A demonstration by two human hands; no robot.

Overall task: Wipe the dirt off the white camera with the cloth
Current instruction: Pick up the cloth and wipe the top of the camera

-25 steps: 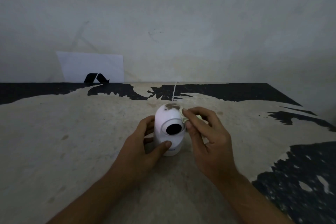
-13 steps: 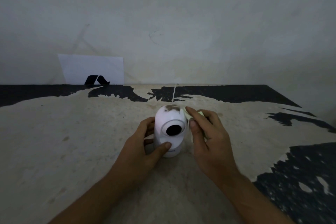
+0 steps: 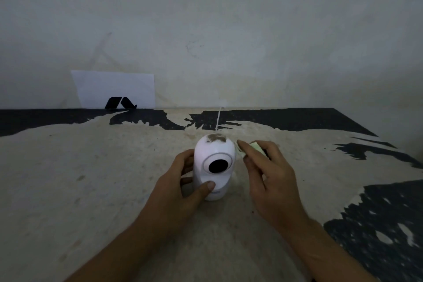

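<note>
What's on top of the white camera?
A brown dirt patch sits on the white camera crown. The cloth in the right hand is beside it, not on it. The crown's far side is hidden.

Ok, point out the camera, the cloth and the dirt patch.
camera point(image 3: 203, 151): head view, white body above the lens.
cloth point(image 3: 256, 145): head view, pale green edge above the right hand's fingers.
dirt patch point(image 3: 215, 137): head view, camera's top.

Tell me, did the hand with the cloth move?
Yes. The right hand with the pale green cloth slid right, off the white camera, whose brown dirt patch remains.
</note>
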